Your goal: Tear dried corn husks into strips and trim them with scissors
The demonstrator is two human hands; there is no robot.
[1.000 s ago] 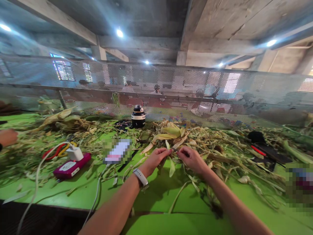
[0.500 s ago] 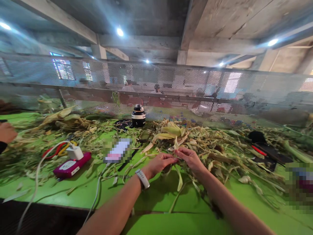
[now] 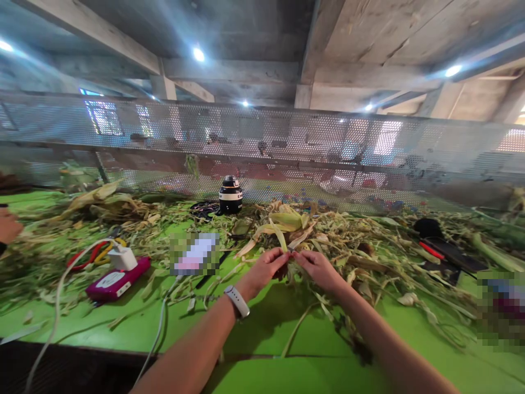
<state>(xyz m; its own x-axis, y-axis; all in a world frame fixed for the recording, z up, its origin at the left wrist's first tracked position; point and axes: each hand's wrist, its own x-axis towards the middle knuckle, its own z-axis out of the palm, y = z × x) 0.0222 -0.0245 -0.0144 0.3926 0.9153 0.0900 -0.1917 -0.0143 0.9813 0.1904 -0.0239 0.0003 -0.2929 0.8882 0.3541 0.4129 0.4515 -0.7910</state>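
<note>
A grey concrete ceiling (image 3: 241,33) with lit lamps spans the top of the frame. Below it, a perforated metal screen (image 3: 246,126) crosses the whole width, with blurred shapes beyond it. A bright green tabletop (image 3: 262,323) fills the lower half, strewn with shredded husk (image 3: 348,235). A bulkier husk heap (image 3: 110,205) lies at the left, and a black drink bottle (image 3: 231,197) with a white band stands upright near the middle, close to the screen. Left of centre are a magenta box (image 3: 117,282) carrying a white plug (image 3: 123,257), a white cable (image 3: 59,295) and a flat device (image 3: 197,253), pixelated. At the left edge, another person's hand (image 3: 9,225) shows, cut off by the frame.

Just right of centre, the worker's two hands come together over the tabletop, fingertips almost meeting. The left hand (image 3: 266,268), a pale watch band (image 3: 237,301) on its wrist, pinches the lower end of a narrow, pale green husk strip (image 3: 279,234). The strip's long axis rises from those fingertips toward the upper left, so the left hand is nearer. The right hand (image 3: 318,266) sits just to the right of that end, thumb and finger close together; I cannot tell whether they grip anything.
</note>
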